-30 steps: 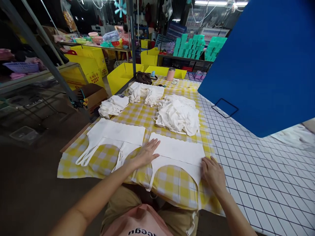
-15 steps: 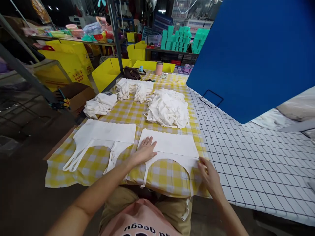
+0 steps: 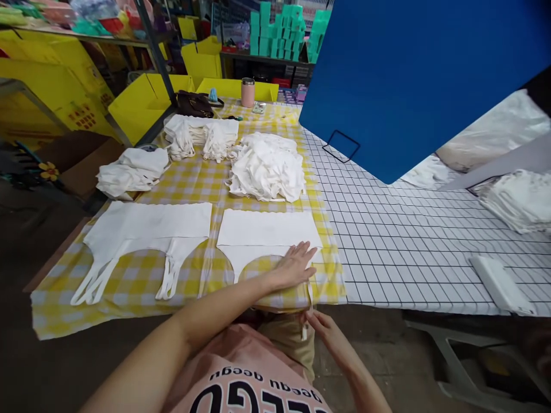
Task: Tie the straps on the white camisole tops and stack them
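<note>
A white camisole top (image 3: 269, 228) with a scalloped edge lies flat in front of me on the yellow checked cloth (image 3: 189, 180). My left hand (image 3: 295, 265) rests flat on its lower right part, fingers spread. Just below the table edge, my right hand (image 3: 322, 327) pinches the top's right strap (image 3: 310, 295) and holds it down taut; a small white end hangs under the fingers. To the left lies a second white top (image 3: 150, 221), its straps pointing toward me. My left forearm covers part of the first top's left strap.
Farther back are a heap of white garments (image 3: 267, 169), a neat white stack (image 3: 200, 135) and a smaller pile (image 3: 133, 169). A pink tumbler (image 3: 248, 93) and a dark bag (image 3: 196, 104) stand behind. A large blue board (image 3: 413, 74) overhangs the white grid cloth (image 3: 387, 246).
My left hand has slid from the top's left side to its lower right. My right hand has moved from its right edge down to the strap. The view has turned right.
</note>
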`<state>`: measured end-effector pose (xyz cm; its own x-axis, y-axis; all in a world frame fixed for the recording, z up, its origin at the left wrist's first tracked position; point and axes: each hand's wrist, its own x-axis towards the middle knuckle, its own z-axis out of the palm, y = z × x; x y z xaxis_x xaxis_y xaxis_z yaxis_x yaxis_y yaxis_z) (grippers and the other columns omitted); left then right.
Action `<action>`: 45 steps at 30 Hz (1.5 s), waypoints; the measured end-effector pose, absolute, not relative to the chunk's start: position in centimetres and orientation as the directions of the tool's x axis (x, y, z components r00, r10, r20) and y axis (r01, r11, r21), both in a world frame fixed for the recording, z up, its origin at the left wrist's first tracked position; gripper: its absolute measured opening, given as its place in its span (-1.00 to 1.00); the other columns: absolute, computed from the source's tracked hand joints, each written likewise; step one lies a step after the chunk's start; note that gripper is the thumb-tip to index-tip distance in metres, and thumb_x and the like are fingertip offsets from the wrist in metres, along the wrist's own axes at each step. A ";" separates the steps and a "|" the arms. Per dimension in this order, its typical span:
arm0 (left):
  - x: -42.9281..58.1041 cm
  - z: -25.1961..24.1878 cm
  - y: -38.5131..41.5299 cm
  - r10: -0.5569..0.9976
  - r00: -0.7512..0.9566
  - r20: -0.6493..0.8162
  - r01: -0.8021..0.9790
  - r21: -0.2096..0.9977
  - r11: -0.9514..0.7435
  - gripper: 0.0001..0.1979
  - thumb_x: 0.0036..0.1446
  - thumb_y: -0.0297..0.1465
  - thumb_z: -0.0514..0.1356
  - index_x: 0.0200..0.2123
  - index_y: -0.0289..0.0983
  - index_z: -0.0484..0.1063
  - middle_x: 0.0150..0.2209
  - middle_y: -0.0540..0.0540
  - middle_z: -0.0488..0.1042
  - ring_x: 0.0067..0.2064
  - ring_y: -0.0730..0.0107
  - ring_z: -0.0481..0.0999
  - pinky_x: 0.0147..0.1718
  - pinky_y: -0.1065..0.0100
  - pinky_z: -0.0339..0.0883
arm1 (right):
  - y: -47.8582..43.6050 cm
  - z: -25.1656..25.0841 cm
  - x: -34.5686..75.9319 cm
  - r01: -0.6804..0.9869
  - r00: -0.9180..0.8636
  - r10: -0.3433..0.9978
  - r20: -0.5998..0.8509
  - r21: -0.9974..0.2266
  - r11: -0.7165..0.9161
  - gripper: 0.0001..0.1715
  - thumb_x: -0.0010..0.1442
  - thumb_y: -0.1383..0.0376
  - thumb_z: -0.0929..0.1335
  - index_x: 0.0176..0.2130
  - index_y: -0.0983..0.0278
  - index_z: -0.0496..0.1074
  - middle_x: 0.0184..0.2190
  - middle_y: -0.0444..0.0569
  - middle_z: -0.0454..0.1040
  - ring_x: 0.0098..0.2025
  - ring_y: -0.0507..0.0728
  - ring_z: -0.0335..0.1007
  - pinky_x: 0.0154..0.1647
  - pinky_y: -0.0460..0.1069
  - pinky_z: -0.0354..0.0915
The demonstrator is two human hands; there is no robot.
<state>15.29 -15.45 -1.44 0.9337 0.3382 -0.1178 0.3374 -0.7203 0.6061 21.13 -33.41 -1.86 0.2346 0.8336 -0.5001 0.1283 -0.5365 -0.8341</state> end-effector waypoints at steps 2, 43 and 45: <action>15.7 -1.8 -16.0 0.319 0.936 -0.146 0.342 0.585 -0.736 -0.36 0.17 -0.18 0.00 0.24 -0.32 -0.08 0.32 -0.23 -0.27 0.32 0.22 -0.33 0.24 0.11 -0.32 | -34.1 0.0 22.0 0.143 0.206 0.845 -0.494 -0.839 -0.526 -0.43 0.13 -0.12 0.15 -0.52 0.28 0.30 -0.54 -0.08 0.34 -0.41 0.09 0.26 -0.33 -0.05 0.20; 15.8 -3.8 -15.4 0.441 0.898 0.011 0.308 0.699 -0.645 -0.80 0.12 -0.37 0.14 -0.21 -0.15 0.52 0.17 -0.02 0.22 0.26 0.27 0.05 0.23 0.10 -0.11 | -27.7 1.4 30.6 -0.494 0.713 0.553 -0.432 -0.868 -0.041 -0.75 -0.03 0.12 0.39 -0.46 0.21 0.30 -0.61 -0.22 0.29 -0.56 -0.01 0.28 -0.59 -0.09 0.22; 15.8 -3.8 -15.5 0.441 0.898 0.014 0.304 0.703 -0.643 -0.81 0.11 -0.38 0.15 -0.23 -0.16 0.53 0.16 -0.02 0.23 0.26 0.27 0.06 0.23 0.12 -0.10 | -28.5 2.3 32.7 -0.453 0.760 0.515 -0.396 -0.891 -0.016 -0.75 0.02 0.12 0.35 -0.50 0.22 0.26 -0.54 -0.17 0.35 -0.44 0.05 0.37 -0.46 -0.03 0.28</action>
<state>15.75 -15.45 -3.79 0.8976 0.4407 0.0143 0.3044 -0.6429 0.7029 32.67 -28.52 2.30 0.7602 0.5149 -0.3961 -0.4534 -0.0162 -0.8912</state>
